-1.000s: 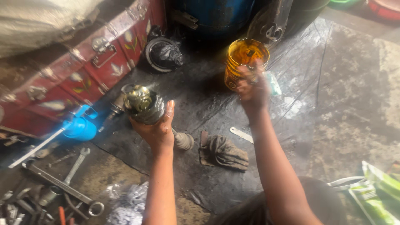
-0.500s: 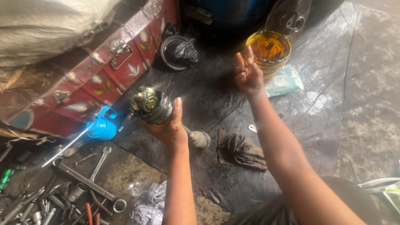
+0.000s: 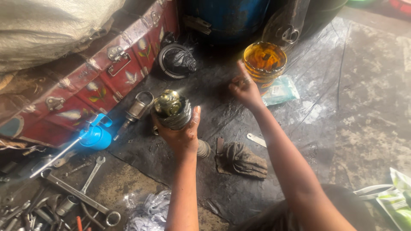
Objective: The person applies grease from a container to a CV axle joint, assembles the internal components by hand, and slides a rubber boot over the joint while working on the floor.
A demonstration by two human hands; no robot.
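**Greasy joint held up, free hand near the grease tub**

Head view: The left hand (image 3: 180, 134) sits just below the frame's centre, its fingers closed around a metal joint (image 3: 171, 110), a ribbed steel cup with a brass-coloured inner part facing up. It is held off the floor, open end towards the camera, likely so the inside can be seen and reached. The right hand (image 3: 245, 89) is at about 1 o'clock from the joint, empty, fingers loosely spread and one raised; it hovers just beside a single tub of amber grease (image 3: 264, 62), which stands open at 1 o'clock, near enough for dipping. A pale plastic packet (image 3: 280, 90) lies against the tub's lower side.

Everything rests on a dark plastic sheet (image 3: 325, 128) spread over the floor, apparently to keep parts out of the dirt. On it, one crumpled rag (image 3: 239, 157) lies at 5 o'clock from the joint, and one toothed black ring (image 3: 176, 60) at 12 o'clock beside a red painted chest (image 3: 85, 90). One blue oil can (image 3: 96, 136) with a long spout stands at 9 o'clock. At 8 o'clock, off the sheet, one open-ended spanner (image 3: 93, 171) shows clearly among loose tools too jumbled to count.
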